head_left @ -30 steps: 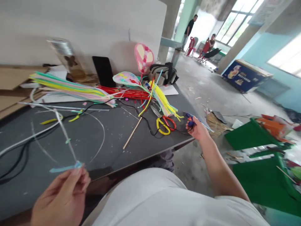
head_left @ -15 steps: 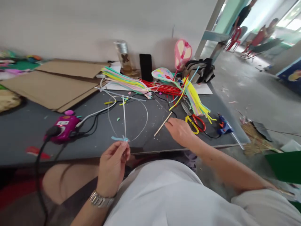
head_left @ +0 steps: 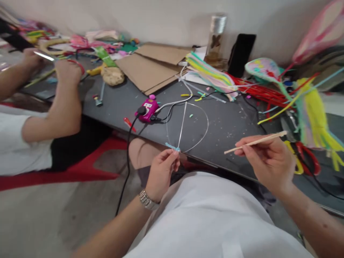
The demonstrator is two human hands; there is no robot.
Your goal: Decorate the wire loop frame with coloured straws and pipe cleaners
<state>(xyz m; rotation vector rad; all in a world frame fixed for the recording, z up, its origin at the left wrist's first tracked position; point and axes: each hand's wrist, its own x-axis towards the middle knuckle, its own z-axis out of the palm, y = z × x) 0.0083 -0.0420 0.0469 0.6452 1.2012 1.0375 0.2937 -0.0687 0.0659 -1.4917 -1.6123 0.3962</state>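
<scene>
My left hand (head_left: 162, 171) pinches the bottom of a thin white wire frame (head_left: 188, 125), where a pale blue strip (head_left: 172, 146) is wrapped. The frame is a loop with a straight rod down its middle, and it leans over the near edge of the dark grey table (head_left: 228, 125). A wristwatch (head_left: 147, 200) sits on my left wrist. My right hand (head_left: 268, 159) grips a thin wooden stick (head_left: 255, 141) that points left, held just above the table edge.
A pink glue gun (head_left: 147, 109) with a black cord lies left of the frame. Yellow and red scissors (head_left: 306, 161), bundles of coloured sticks (head_left: 215, 75), cardboard sheets (head_left: 153, 66), a jar (head_left: 215, 37) and a black phone (head_left: 240, 53) crowd the table. Another person's arms (head_left: 61, 96) work at the left.
The view has swung left, showing the person on the left. My right hand has picked up the wooden stick from the table and raised it. My left hand still pinches the wire frame.
</scene>
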